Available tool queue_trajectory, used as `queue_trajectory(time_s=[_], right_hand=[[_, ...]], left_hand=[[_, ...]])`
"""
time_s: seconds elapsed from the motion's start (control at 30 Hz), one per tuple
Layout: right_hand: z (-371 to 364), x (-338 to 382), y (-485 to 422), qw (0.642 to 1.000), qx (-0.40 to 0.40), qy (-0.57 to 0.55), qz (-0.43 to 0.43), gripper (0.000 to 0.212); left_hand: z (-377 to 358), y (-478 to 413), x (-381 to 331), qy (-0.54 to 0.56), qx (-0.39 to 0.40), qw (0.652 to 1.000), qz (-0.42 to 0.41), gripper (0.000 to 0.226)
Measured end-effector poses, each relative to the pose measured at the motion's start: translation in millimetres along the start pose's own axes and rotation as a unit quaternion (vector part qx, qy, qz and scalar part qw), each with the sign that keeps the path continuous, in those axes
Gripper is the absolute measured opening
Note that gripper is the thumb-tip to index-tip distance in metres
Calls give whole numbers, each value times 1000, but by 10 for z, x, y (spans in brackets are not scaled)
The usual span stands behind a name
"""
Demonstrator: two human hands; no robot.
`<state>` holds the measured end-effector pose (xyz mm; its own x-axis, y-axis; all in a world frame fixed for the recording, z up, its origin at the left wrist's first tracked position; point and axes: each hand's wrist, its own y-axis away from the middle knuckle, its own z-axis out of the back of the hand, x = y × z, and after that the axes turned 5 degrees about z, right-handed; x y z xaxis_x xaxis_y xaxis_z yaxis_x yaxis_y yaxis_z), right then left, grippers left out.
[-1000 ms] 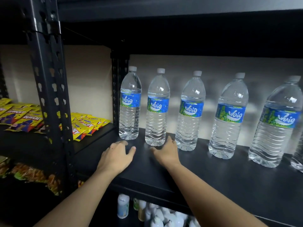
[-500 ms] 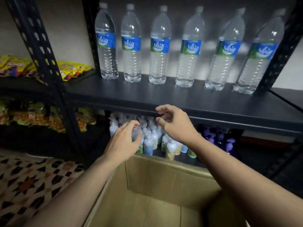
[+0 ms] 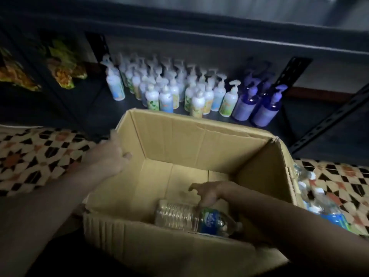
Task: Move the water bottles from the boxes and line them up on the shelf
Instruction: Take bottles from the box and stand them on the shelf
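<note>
An open cardboard box stands on the floor in front of the shelf unit. One clear water bottle with a blue label lies on its side at the box's bottom, near the front wall, cap to the right. My right hand is down inside the box, its fingers spread and touching the bottle's upper side, not closed around it. My left hand grips the box's left wall at the rim. The dark shelf board runs across the top of the view; the lined-up bottles are out of sight.
More water bottles lie on the patterned tile floor right of the box. White pump bottles and purple pump bottles fill the low shelf behind the box. Snack packets sit at left. A slanted metal brace stands at right.
My view has dropped from the shelf's row of bottles to the box. My right hand has gone down into the box onto the bottle; my left hand has taken hold of the box's left wall.
</note>
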<state>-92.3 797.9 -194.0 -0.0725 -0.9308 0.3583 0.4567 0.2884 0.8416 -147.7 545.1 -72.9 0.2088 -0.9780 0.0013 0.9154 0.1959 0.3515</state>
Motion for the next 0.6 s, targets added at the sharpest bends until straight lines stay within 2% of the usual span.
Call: queue_trajectory(time_s=[0.1,0.17,0.3,0.4,0.5,0.53,0.6], right_hand=[[-330,-165,-474,998,47,-31,8,92],[-530,-203,-722,999,41,-20,20,86],[-618,-225,-1033,997,43,43,47,112],[-490,-131,-1095,990,64,104,71,109],[-430,-43,-1105,976,10,203,76,113],[-414,-13,-1096,960,-30,266,82,107],[-356,64,-1089,905,-107,400,101,88]], left_hand=[[-134,-122,42,25,-51,998,-41,59],[-227,-173,79,59,-96,992,-60,52],[-353,-277,147,107,-119,984,-77,47],[-394,-319,161,103,-125,984,-73,48],[-408,-338,159,94,-124,985,-74,49],[-412,-339,163,91,-123,985,-74,51],[-413,-339,171,88,-121,986,-74,51]])
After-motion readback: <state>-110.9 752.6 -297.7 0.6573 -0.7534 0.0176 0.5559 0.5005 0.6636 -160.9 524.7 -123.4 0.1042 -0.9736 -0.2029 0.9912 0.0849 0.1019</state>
